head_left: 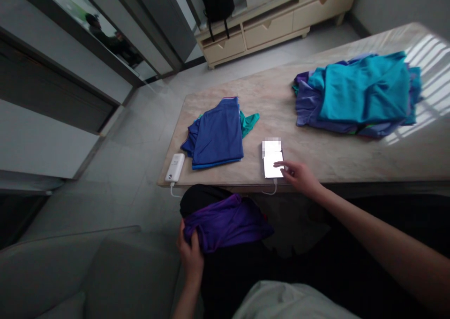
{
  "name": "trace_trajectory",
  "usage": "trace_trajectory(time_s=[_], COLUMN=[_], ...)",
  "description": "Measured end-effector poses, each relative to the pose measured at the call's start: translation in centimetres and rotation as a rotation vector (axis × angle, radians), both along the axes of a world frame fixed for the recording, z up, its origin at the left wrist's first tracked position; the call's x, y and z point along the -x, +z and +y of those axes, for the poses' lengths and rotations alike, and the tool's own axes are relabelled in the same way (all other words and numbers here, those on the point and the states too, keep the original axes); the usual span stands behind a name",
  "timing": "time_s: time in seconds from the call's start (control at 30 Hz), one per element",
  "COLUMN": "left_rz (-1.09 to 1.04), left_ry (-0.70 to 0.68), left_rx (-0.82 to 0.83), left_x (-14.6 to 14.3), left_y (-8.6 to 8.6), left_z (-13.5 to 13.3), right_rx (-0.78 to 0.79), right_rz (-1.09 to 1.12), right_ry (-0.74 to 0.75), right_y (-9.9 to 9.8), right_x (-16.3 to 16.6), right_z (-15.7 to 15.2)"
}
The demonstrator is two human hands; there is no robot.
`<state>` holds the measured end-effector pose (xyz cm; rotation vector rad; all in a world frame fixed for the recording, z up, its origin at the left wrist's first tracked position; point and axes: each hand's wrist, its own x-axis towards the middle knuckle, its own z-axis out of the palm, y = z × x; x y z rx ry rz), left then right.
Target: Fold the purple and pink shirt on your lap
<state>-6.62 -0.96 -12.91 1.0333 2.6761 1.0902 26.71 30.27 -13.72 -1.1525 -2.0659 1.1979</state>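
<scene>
Purple cloth, seemingly a garment, lies across my knee, and my left hand grips its left end. My right hand reaches over the table to a phone with a bright white screen. Its index finger is stretched onto the screen, while the other fingers are partly curled and hold nothing. A white cable runs from the phone's lower end over the table edge. Left of the phone lies a small stack of folded dark blue clothes, with a green piece sticking out.
A white power bank with a cable lies at the table's left corner. A larger pile of teal and blue clothes sits at the right of the marble table. Beyond stand a low cabinet and a black backpack; a sofa is lower left.
</scene>
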Motion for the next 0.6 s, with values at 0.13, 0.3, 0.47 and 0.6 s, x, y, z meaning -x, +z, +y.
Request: trace_trajectory(time_s=[0.13,0.3,0.47,0.6], left_rz=[-0.015,0.000,0.006,0.007], left_ry=[-0.001,-0.006,0.003,-0.012], left_rx=[-0.063,-0.089,-0.089,-0.093], left_x=[0.2,0.5,0.6,0.7], left_y=[-0.4,-0.8,-0.9,-1.0], left_z=[0.0,0.0,0.0,-0.1], right_rx=[0.005,0.054,0.042,0.048], right_rz=[0.003,0.008,0.006,0.047], right_ry=[-0.140,-0.128,-0.137,-0.107], right_y=[-0.5,-0.6,-0.4,-0.8], right_x=[-0.8,-1.3,-1.3,-1.2], right_z=[1.7,2.1,1.9,1.7])
